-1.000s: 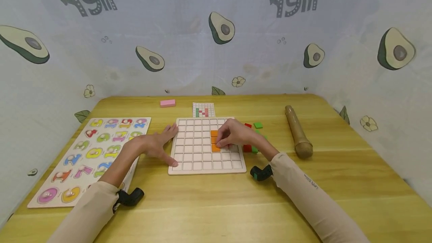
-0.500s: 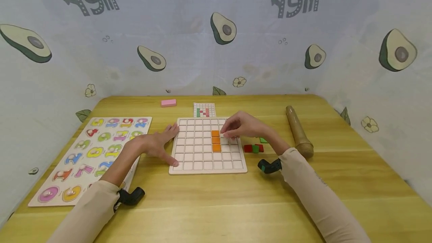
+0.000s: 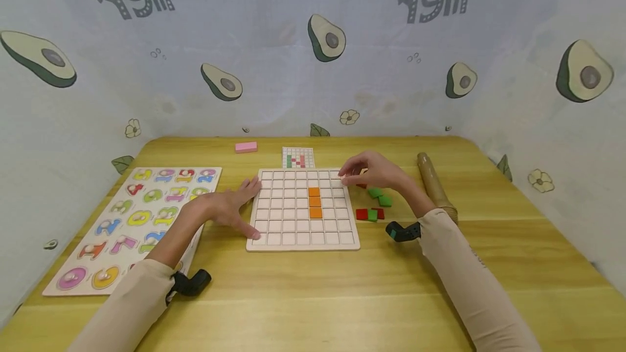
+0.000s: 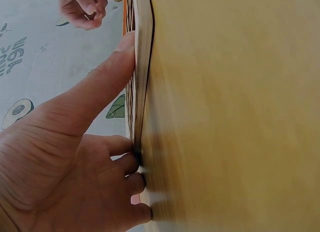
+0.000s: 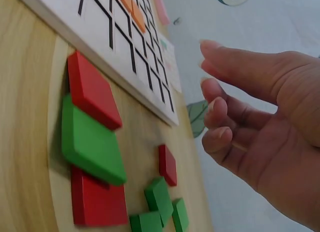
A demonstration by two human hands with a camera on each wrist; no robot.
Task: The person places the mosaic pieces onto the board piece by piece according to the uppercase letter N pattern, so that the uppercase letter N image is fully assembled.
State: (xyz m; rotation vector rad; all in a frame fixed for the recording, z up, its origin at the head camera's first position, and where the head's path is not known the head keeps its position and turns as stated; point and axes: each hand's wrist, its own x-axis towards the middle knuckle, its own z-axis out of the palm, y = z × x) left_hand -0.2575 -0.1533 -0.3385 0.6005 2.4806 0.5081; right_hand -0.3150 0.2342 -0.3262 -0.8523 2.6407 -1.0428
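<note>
A pale wooden grid board [image 3: 288, 226] lies on the table, and three orange square tiles [image 3: 315, 202] fill a short column of its cells. Spread along the board's left edge, my left hand [image 3: 222, 211] touches it with the thumb at the near corner and the fingertips farther up; the left wrist view shows the thumb [image 4: 107, 80] against the rim. My right hand [image 3: 376, 170] hovers by the board's far right corner, fingers loosely bent. Nothing shows between its thumb and fingers in the right wrist view. Under and beside it lie loose red tiles [image 5: 95, 87] and green tiles [image 5: 92, 139].
A small printed pattern card [image 3: 298, 157] lies beyond the board, with a pink block [image 3: 246, 147] to its left. A number puzzle board [image 3: 122, 227] takes up the left side. On the right lies a wooden microphone-shaped object [image 3: 432, 178], partly behind my right forearm.
My right hand has drawn away from the orange tiles, moving right and toward the far corner of the board. All three orange tiles are now uncovered. My left hand has stayed in place.
</note>
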